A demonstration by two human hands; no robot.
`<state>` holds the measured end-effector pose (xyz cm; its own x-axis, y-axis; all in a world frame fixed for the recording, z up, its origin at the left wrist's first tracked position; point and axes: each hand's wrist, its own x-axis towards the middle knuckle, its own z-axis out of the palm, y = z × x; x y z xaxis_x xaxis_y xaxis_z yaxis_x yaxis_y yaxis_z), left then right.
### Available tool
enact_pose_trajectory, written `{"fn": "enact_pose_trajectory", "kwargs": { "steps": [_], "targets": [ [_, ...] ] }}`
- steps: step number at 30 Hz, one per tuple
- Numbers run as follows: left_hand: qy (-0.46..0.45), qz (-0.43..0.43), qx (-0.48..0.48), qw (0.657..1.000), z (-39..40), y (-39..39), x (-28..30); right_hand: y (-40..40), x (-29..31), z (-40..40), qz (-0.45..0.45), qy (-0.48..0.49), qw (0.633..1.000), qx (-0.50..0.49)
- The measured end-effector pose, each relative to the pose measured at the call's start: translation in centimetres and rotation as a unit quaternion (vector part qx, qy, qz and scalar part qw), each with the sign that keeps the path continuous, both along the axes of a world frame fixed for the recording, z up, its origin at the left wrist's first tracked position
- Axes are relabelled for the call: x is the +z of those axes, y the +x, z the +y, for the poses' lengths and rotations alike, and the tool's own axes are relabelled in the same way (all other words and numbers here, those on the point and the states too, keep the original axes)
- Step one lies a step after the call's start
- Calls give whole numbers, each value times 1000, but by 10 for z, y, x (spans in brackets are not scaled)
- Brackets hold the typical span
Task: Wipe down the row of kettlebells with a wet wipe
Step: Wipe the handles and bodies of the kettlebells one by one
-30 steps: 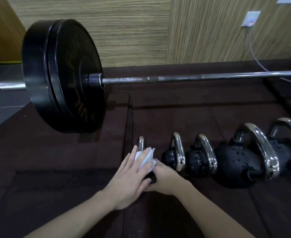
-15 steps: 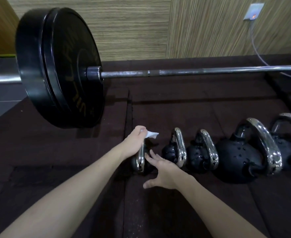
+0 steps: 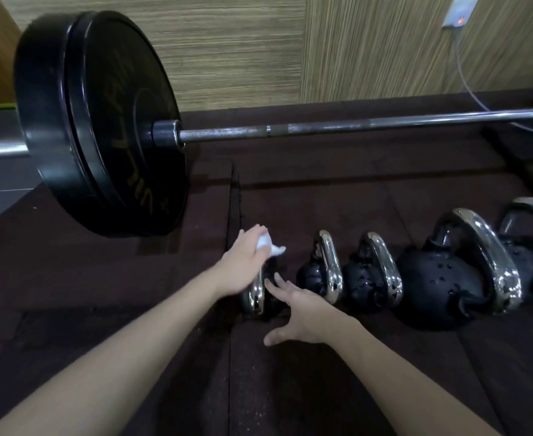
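Presently, the left hand (image 3: pixel 243 265) pinches the wet wipe (image 3: pixel 268 245) against the top of the chrome handle (image 3: pixel 256 294) of the leftmost kettlebell (image 3: pixel 269 305); the right hand (image 3: pixel 303 313), fingers spread and holding nothing, reaches toward its body; four more kettlebells (image 3: pixel 435 287) run toward 3 o'clock on the floor (image 3: pixel 321 388); a barbell (image 3: pixel 101 121) lies at 11 o'clock. Judged heavy, rigid, slick where plated; the limp wipe wants a fingertip hold.

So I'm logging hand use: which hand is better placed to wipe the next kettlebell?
Left. The left hand already holds the wipe at the first kettlebell, beside the next kettlebell. The right hand is open and holds no wipe.
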<state>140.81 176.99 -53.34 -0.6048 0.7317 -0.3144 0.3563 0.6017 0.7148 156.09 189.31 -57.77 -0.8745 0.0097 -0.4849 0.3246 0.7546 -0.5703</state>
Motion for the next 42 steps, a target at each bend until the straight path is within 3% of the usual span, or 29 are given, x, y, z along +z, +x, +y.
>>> {"fn": "enact_pose_trajectory", "kwargs": {
  "steps": [2, 5, 8, 11, 13, 15, 17, 19, 20, 22, 25, 27, 28, 29, 31, 33, 35, 37, 38, 40, 42],
  "targets": [
    [-19, -76, 47, 996, 15, -11, 5, 0, 0, 0, -1, -4, 1000, 3],
    [-2, -42, 18, 999, 12, -5, 10, 0, 1, 0, -7, -1, 1000, 1],
    [6, 101, -120, 988, -28, 22, 8, 0, -2, 0, 8, -11, 1000, -13],
    [-49, 290, -275, 915, -69, 41, -5, 2, -8, -1, 13, -33, 997, -65],
    [-63, 353, -321, 877, -79, 38, -14, 2, -9, -2, 9, -42, 996, -79],
    [-40, 372, -305, 876, -71, 24, -13, 2, -8, -2, 21, -38, 997, -71],
    [-2, 295, -226, 928, -46, 8, -5, 1, 0, -2, 16, -17, 999, -41],
    [0, 115, -114, 987, -16, -9, -1, 1, 5, -2, -1, -6, 1000, -15],
    [-9, 7, -55, 998, -2, -16, -1, 0, 6, -2, -7, -4, 1000, -12],
    [-18, -142, 39, 989, 11, -23, -1, -2, 7, -3, -8, 1, 1000, -10],
    [31, -163, 73, 983, 1, -8, 0, 0, 5, -4, 1, 5, 1000, -16],
    [77, -54, 9, 996, -17, 14, -4, 1, 4, -4, 9, 1, 1000, -23],
    [76, 60, -65, 993, -32, 27, -7, 2, 3, -5, 15, -5, 999, -35],
    [54, 191, -144, 970, -47, 38, -12, 1, 1, -4, 23, -10, 998, -55],
    [-9, 381, -267, 885, -76, 48, -32, 1, -2, -5, 19, -15, 997, -78],
    [-38, 465, -325, 823, -90, 45, -46, 0, -2, -7, 11, -18, 997, -74],
    [-33, 505, -332, 796, -85, 34, -47, -2, -2, -6, 6, -24, 997, -73],
    [-23, 499, -322, 804, -72, 24, -40, -3, -3, -6, 2, -23, 997, -76],
    [-17, 473, -312, 824, -63, 19, -36, -3, -3, -6, 4, -19, 997, -78],
    [3, 370, -252, 894, -46, 12, -22, -3, -3, -5, 5, -11, 997, -71],
    [18, 184, -136, 973, -21, -1, -8, -3, 1, -6, 3, 0, 999, -50]
  ]
}}
